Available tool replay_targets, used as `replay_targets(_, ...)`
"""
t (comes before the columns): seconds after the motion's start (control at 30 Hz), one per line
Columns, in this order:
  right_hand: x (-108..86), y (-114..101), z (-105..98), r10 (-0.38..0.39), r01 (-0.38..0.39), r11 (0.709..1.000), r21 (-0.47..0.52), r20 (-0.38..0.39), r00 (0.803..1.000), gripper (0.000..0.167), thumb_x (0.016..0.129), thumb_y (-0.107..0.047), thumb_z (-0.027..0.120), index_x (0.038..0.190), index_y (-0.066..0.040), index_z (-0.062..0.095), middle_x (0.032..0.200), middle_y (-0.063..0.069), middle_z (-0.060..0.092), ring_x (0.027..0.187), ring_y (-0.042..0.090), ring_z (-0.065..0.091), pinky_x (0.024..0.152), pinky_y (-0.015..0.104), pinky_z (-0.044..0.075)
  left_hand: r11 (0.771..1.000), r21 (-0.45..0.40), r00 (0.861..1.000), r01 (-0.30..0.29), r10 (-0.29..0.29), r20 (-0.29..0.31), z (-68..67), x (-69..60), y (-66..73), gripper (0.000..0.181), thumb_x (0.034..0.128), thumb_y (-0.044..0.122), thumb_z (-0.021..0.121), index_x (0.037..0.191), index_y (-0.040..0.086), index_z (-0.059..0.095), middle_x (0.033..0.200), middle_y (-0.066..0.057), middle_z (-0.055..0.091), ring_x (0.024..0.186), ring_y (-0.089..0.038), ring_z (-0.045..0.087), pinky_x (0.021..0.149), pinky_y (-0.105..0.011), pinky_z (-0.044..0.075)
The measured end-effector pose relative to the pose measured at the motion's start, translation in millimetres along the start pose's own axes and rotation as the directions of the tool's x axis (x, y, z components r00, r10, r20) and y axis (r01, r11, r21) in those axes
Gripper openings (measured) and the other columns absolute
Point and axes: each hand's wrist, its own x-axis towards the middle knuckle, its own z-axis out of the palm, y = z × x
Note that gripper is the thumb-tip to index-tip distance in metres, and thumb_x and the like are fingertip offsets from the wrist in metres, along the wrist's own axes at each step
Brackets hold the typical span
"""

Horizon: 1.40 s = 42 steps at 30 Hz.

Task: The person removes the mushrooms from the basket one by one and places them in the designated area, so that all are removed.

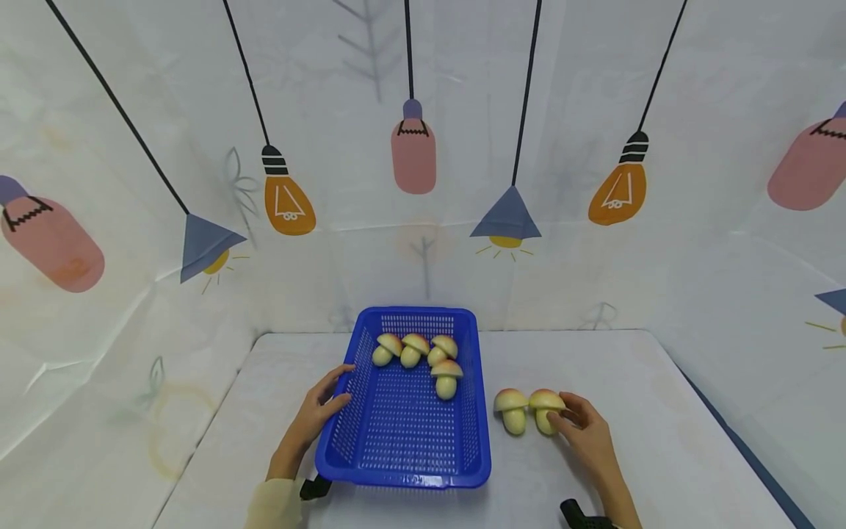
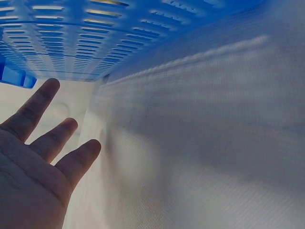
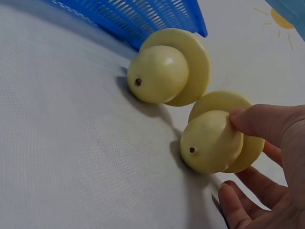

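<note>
Blue plastic shows in the slatted basket (image 1: 403, 437) that I have on the white table (image 1: 674, 441), its left rim met by the left hand (image 1: 309, 420). That forearm reaches up and inward from a pale sleeve (image 1: 274, 505); the thumb and an extended finger lie apart along the rim, and the left wrist view gives me three more fingers, nearly straight and spread, beside the outer wall. I read this hand as loose, steadying rather than clenching.

The right hand (image 1: 590, 435) reaches in from the lower right, fingers bent toward the left. It grasps one model mushroom (image 1: 545, 398) between thumb and fingers: the thumb lies on the pale stem, the other fingers on the cap's far side. I cannot tell whether that piece bears on the table or is slightly raised. It is right of the basket, just beside a second mushroom (image 1: 512, 400). Four more mushrooms (image 1: 446, 382) lie inside the basket, three in a row toward the far end, one nearer on the right.
</note>
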Motion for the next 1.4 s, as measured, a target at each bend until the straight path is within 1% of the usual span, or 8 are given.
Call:
replay_targets(0.1, 0.1, -0.2, -0.1, 0.005, -0.005, 1.0, -0.003, 0.004, 1.0, 0.058, 0.095, -0.024, 0.075, 0.143, -0.001, 0.053, 0.144, 0.023, 0.057, 0.103, -0.011, 0.055, 0.085, 0.006, 0.045, 1.0, -0.005, 1.0, -0.005, 0.005, 0.005, -0.4, -0.6, 0.5, 0.053, 0.1009, 0.011, 0.059, 0.152, 0.009, 0.045, 0.147, -0.032, 0.051, 0.126, -0.047, 0.055, 0.085, -0.033, 0.056)
replay_targets(0.23, -0.6, -2.2, -0.9, 0.01, -0.01, 1.0, -0.012, 0.01, 1.0, 0.061, 0.095, -0.027, 0.076, 0.145, -0.001, 0.051, 0.146, 0.022, 0.056, 0.113, 0.004, 0.061, 0.087, 0.006, 0.044, 1.0, -0.004, 1.0, -0.018, 0.018, 0.004, 0.1, -0.9, 0.7, 0.053, 0.1007, 0.01, 0.058, 0.152, 0.008, 0.045, 0.147, -0.033, 0.051, 0.127, -0.05, 0.054, 0.085, -0.034, 0.056)
replay_targets(0.47, -2.0, -14.4, -6.8, -0.018, 0.018, 1.0, 0.015, 0.025, 1.0, 0.067, 0.097, -0.028, 0.074, 0.15, -0.002, 0.044, 0.152, 0.025, 0.049, 0.139, 0.045, 0.049, 0.089, 0.003, 0.038, 1.0, 0.008, 1.0, -0.016, 0.016, -0.005, 0.7, -1.4, -0.6, 0.053, 0.1002, 0.01, 0.059, 0.151, 0.009, 0.046, 0.148, -0.032, 0.05, 0.127, -0.048, 0.054, 0.086, -0.035, 0.056)
replay_targets(0.6, 0.3, -29.7, -12.2, -0.048, 0.048, 0.999, 0.013, 0.033, 0.998, 0.072, 0.096, -0.03, 0.074, 0.153, -0.004, 0.039, 0.154, 0.026, 0.045, 0.145, 0.047, 0.039, 0.108, 0.031, 0.046, 1.0, 0.003, 1.0, -0.014, 0.014, -0.003, 0.4, -2.5, 0.0, 0.053, 0.1004, 0.011, 0.059, 0.152, 0.009, 0.046, 0.148, -0.032, 0.05, 0.128, -0.05, 0.053, 0.086, -0.038, 0.056)
replay_targets(0.73, 6.3, -47.5, -15.0, -0.08, 0.08, 0.997, 0.003, 0.043, 0.996, 0.077, 0.096, -0.034, 0.075, 0.156, -0.007, 0.035, 0.157, 0.025, 0.042, 0.15, 0.046, 0.031, 0.115, 0.062, 0.035, 1.0, 0.001, 1.0, -0.021, 0.021, 0.004, 0.2, -2.3, 0.6, 0.053, 0.1006, 0.01, 0.058, 0.152, 0.009, 0.045, 0.148, -0.031, 0.05, 0.127, -0.045, 0.054, 0.086, -0.035, 0.056)
replay_targets(0.93, 14.4, -75.0, -10.4, -0.123, 0.123, 0.992, 0.012, 0.105, 0.987, 0.092, 0.093, -0.034, 0.078, 0.162, -0.009, 0.023, 0.161, 0.027, 0.034, 0.153, 0.047, 0.023, 0.117, 0.067, 0.026, 1.0, -0.003, 1.0, -0.023, 0.023, 0.008, 0.5, -1.3, 1.4, 0.053, 0.1006, 0.01, 0.058, 0.152, 0.008, 0.045, 0.149, -0.031, 0.05, 0.125, -0.032, 0.058, 0.087, -0.031, 0.055)
replay_targets(1.2, 24.0, -96.7, 17.3, -0.171, 0.173, 0.985, 0.012, 0.214, 0.962, 0.1, 0.093, -0.035, 0.077, 0.164, -0.011, 0.011, 0.164, 0.028, 0.027, 0.153, 0.049, 0.02, 0.117, 0.069, 0.024, 1.0, 0.0, 1.0, -0.022, 0.022, 0.007, 2.1, -2.4, 0.6, 0.053, 0.1008, 0.01, 0.057, 0.152, 0.007, 0.045, 0.148, -0.032, 0.051, 0.127, -0.046, 0.054, 0.087, -0.033, 0.054)
replay_targets(1.4, 28.3, -118.8, 44.2, -0.2, 0.203, 0.979, 0.016, 0.283, 0.938, 0.102, 0.091, -0.038, 0.077, 0.165, -0.014, 0.01, 0.167, 0.025, 0.023, 0.155, 0.043, 0.021, 0.119, 0.067, 0.023, 1.0, 0.002, 1.0, -0.017, 0.017, -0.007, 1.9, -0.2, -0.3, 0.053, 0.1007, 0.011, 0.058, 0.152, 0.009, 0.046, 0.147, -0.032, 0.051, 0.124, -0.044, 0.057, 0.085, -0.034, 0.056)
